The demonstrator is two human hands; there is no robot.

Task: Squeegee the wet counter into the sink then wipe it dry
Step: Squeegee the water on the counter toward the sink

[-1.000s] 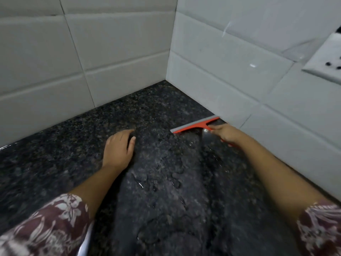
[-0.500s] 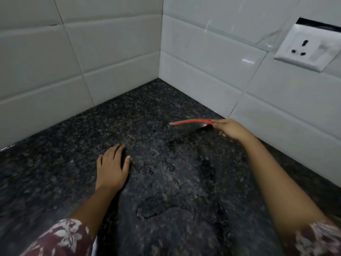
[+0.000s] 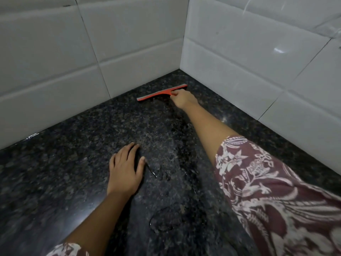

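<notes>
**Squeegee set down at the back corner, blade on the wet stone**

The orange squeegee [image 3: 162, 93] lies far back on the dark speckled worktop [image 3: 73, 163], near the corner where the two white tiled walls [image 3: 55, 52] meet. Its grey rubber blade runs roughly parallel to the left wall and appears to touch the stone. The right hand [image 3: 182, 98] is stretched out to it, fingers closed around the short handle just behind the middle of the blade bar. The left hand [image 3: 125, 170] lies flat and spread on the worktop nearer the person, holding nothing, apparently as a brace for the long reach.

Beads and small pools of water [image 3: 166, 222] show on the stone between the two arms, just right of the left hand and nearer the person. No sink and no drying cloth are in view.

The tool looks light: a thin stiff plastic frame with a soft, bendable rubber edge. Holding the handle centrally seems the sensible grip, since it should press the blade evenly along its length. With the arm so extended, pressure is likely weak, so the blade may skip over water. Wet polished stone is slippery, which matters for the bracing palm too.
</notes>
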